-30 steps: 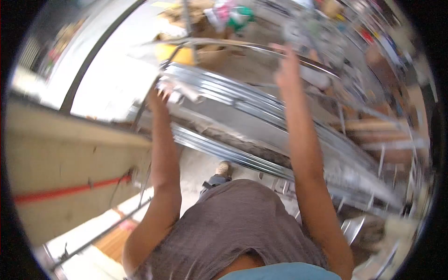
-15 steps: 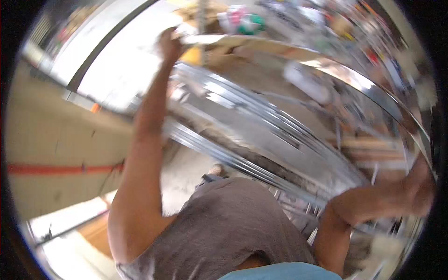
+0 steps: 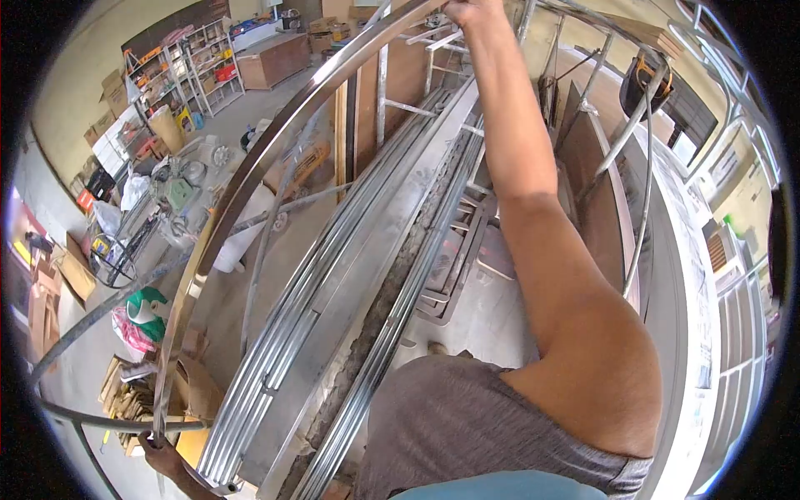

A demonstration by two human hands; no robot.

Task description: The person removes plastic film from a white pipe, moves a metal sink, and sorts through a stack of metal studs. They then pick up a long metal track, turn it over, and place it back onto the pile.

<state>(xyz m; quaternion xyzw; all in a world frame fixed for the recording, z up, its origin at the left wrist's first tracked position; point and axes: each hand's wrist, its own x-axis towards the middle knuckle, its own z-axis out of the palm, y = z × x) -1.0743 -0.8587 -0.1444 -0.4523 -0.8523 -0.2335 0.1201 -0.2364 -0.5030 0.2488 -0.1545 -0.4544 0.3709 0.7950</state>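
A long, shiny metal tube (image 3: 200, 271), which looks bowed in this wide view, runs from the lower left up to the top middle. My left hand (image 3: 161, 457) is closed around its lower end, at the left edge of the view. At the top, my right hand (image 3: 473, 12) grips the tube near its other end, with the arm stretched far out; part of that hand is cut off by the view's edge. Below and right of the tube lie several long metal pipes (image 3: 292, 287) side by side, next to a flat grey metal beam (image 3: 358, 279).
Scaffold bars (image 3: 108, 312) cross the left side, close to the tube. A black bucket (image 3: 643, 87) hangs at the upper right. Shelves (image 3: 204, 67), a brown cabinet (image 3: 273, 62) and scattered tools stand behind. A green and white bundle (image 3: 147, 312) lies on the floor.
The view has swung to the right. The tube now slopes from lower left to upper middle; my left hand shows low at the left and my right hand high up. Both still hold it.
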